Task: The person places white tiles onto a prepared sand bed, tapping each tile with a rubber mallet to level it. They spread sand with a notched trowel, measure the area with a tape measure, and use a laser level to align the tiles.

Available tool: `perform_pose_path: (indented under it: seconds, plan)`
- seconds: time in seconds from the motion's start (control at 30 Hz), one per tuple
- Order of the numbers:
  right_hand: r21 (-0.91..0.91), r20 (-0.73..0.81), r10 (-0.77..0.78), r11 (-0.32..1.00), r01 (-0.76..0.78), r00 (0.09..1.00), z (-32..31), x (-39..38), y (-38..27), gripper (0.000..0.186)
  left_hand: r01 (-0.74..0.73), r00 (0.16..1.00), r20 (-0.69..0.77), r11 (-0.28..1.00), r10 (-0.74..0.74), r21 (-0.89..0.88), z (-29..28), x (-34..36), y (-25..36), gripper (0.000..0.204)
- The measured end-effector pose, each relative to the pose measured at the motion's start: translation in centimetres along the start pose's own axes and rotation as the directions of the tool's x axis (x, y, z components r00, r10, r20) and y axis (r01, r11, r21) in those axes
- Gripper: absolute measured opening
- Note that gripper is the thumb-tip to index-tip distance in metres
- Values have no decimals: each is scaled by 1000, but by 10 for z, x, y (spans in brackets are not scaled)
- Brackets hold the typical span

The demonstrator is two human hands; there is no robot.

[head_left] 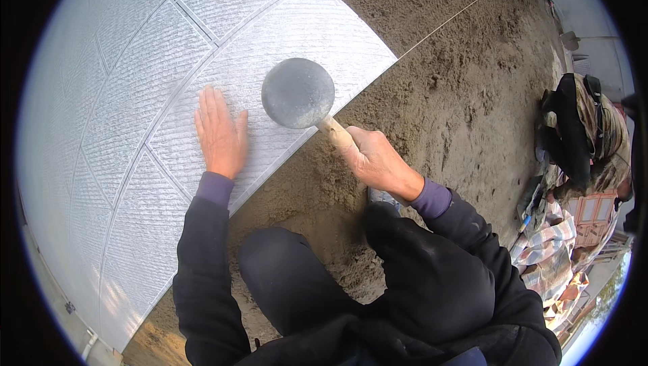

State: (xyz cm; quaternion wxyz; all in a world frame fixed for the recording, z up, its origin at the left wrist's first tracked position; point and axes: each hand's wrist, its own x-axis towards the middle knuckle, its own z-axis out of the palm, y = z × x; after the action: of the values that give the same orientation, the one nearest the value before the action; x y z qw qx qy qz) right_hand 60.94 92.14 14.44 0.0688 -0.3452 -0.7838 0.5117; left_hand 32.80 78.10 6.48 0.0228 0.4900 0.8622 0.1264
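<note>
Brown, rough sand [466, 89] lies wide below my distant view. I see the right hand [368, 157] closed firmly around the wooden handle of a mallet [298, 92]; its round grey head is over a pale ribbed tile [351, 35], near the edge, but I cannot tell if it touches. The left hand [221, 133] lies flat on this same tile, palm down, holding nothing. Further left are more pale tiles [155, 55], and a thin string [464, 12] crosses the sand. At far right lies a checked cloth [550, 251].
</note>
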Motion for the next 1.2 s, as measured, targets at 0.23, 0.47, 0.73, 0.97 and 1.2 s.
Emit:
perform_pose_path:
  seconds: [0.23,0.47,0.73,0.97,1.2]
  plan:
    - [-86,-35,46,995,-48,998,-19,21,8,51,64,998,-26,989,-62,131,32,45,-3,76]
    - [-87,-37,13,996,-16,999,-14,80,4,65,79,997,-16,987,-77,137,25,45,1,73]
    - [-73,-51,65,995,-68,997,-13,108,-7,70,103,995,-21,987,-101,122,27,45,-1,75]
    - [-121,-42,36,992,-41,998,-4,126,-8,76,114,993,2,991,-114,76,25,47,0,75]
    - [-147,70,98,985,-87,993,3,135,1,72,99,995,-17,994,-99,51,24,44,0,75]
